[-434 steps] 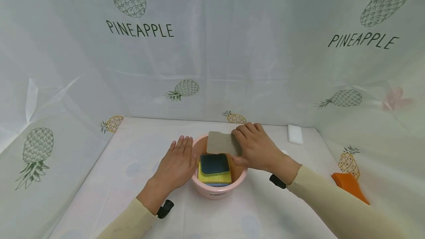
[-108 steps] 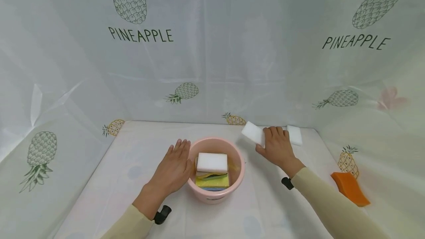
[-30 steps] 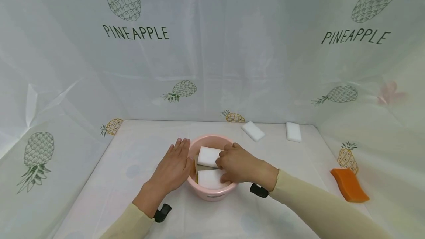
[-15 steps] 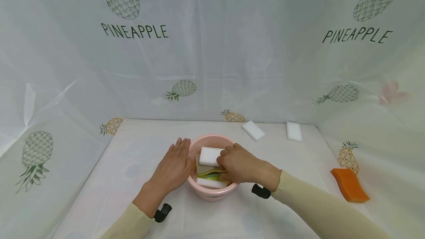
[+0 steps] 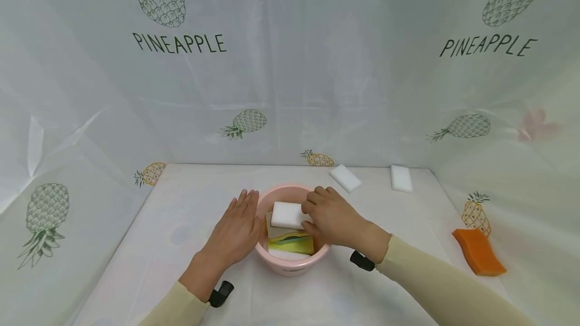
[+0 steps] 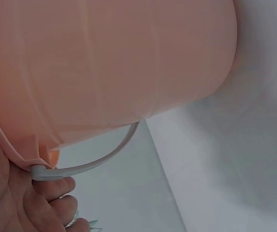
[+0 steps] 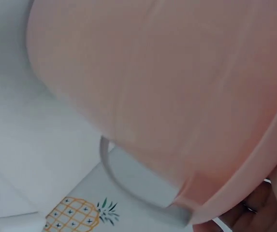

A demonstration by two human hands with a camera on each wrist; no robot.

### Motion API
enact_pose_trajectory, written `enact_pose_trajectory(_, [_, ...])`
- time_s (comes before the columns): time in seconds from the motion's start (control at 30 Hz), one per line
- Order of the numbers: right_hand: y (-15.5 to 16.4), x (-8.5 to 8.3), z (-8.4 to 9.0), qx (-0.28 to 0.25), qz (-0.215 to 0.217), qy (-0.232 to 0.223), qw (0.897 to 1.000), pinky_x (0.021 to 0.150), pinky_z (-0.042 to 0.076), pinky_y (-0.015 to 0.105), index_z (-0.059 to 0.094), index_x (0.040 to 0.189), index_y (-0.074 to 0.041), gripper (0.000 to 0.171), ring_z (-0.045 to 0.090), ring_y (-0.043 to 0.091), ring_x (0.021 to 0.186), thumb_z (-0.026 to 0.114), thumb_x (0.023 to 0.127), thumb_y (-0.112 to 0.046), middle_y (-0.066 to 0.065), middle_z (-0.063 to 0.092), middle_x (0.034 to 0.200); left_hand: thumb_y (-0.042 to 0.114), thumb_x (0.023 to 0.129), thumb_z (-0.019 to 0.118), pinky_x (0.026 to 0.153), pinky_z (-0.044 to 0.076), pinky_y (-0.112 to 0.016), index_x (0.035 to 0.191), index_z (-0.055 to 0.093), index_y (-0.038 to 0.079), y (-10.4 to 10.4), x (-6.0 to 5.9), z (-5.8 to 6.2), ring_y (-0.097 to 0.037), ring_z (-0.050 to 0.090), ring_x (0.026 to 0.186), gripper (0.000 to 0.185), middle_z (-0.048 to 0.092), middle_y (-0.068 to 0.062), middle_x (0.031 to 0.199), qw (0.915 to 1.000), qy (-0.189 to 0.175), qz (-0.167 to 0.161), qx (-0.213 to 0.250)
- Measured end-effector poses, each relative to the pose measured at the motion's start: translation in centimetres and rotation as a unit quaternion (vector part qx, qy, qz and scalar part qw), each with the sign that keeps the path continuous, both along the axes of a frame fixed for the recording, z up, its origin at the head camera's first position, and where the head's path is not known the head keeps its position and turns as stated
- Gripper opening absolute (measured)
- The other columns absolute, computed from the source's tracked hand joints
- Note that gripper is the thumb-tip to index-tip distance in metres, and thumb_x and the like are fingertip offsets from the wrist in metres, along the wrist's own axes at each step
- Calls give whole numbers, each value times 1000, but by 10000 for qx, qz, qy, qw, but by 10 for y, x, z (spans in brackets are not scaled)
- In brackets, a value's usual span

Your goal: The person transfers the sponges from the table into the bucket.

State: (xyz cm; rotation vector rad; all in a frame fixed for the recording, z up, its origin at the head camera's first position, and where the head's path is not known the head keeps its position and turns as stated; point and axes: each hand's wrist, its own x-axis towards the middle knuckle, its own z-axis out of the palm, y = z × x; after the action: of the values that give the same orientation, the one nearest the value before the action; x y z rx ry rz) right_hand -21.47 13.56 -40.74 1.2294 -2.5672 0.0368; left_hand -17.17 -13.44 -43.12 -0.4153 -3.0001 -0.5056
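A pink bucket (image 5: 292,267) stands mid-table with several sponges in it. My left hand (image 5: 240,228) lies along its left rim with straight fingers. In the left wrist view, the fingers (image 6: 51,208) sit by the grey bucket handle (image 6: 87,166). My right hand (image 5: 335,218) reaches over the right rim, its fingers and thumb pinching the right end of a white sponge (image 5: 287,215). Under this lies a beige scouring pad (image 5: 274,231), with a yellow-green sponge (image 5: 294,245) in front. Another white sponge (image 5: 286,255) is tucked against the bucket's near wall, mostly hidden.
Two white sponges, a tilted one (image 5: 345,178) and an upright one (image 5: 401,179), lie at the table's back right. An orange wavy sponge (image 5: 479,252) rests at the right edge. Pineapple-printed sheeting (image 5: 353,89) walls the back and sides.
Over the last second the near white sponge has gone down against the bucket's front wall, exposing the yellow-green sponge. My right hand has then shifted back and up to the other white sponge.
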Motion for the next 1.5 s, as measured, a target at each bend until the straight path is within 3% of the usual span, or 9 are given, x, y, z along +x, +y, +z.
enact_pose_trajectory(0.2, [10,-11,1,-375,-289,384,9981,78,45,35,72,106,-11,27,55,22,93,79,93,-34,2,67,99,30,113,38,132,20,-52,164,28,-3,-2,0,1,-34,21,162,62,32,-19,171,9999,-100,1,-45])
enact_pose_trajectory(0.43, [16,-24,3,-566,-475,698,9948,75,44,38,70,103,-9,28,55,25,91,79,93,-34,4,66,98,26,111,42,132,23,-53,162,33,-4,-3,2,3,-36,26,161,61,36,-20,168,9999,80,71,58])
enact_pose_trajectory(0.67, [31,-49,0,-997,-1350,327,9853,85,48,50,72,116,-4,45,60,34,104,73,97,-45,13,70,112,26,111,43,132,22,-52,163,32,-4,-4,2,4,-36,25,161,61,35,-20,169,9999,60,63,67])
enact_pose_trajectory(0.83, [55,-76,-7,-1061,-1832,354,9767,84,50,55,70,117,0,50,61,41,106,72,98,-46,19,70,113,27,111,43,132,22,-52,163,32,-4,-4,2,3,-35,24,161,61,35,-20,169,10000,38,65,18])
enact_pose_trajectory(0.97, [80,-98,-17,-946,-2311,339,9677,85,49,59,66,119,5,52,59,45,107,73,98,-42,24,68,115,28,112,43,132,23,-52,163,32,-4,-3,3,2,-35,25,161,61,35,-20,169,10000,44,72,35])
enact_pose_trajectory(1.13, [105,-117,-35,-587,-2856,-87,9565,85,47,61,62,113,6,52,56,45,107,70,100,-43,26,64,115,29,111,44,132,23,-52,163,34,-3,-2,3,2,-35,27,161,61,37,-19,168,9999,96,99,15])
enact_pose_trajectory(1.37, [116,-133,-71,-292,-3179,-732,9448,93,45,69,60,123,12,67,54,50,118,67,99,-50,32,61,125,29,111,45,132,23,-52,163,33,-3,1,2,2,-34,27,161,62,37,-19,168,9999,68,152,-1])
enact_pose_trajectory(1.5, [115,-138,-90,-202,-3324,-985,9378,92,45,66,60,125,13,72,53,49,119,67,98,-54,31,61,125,30,111,44,132,23,-51,163,33,-2,3,1,2,-33,27,161,62,36,-18,169,9999,-22,158,28])
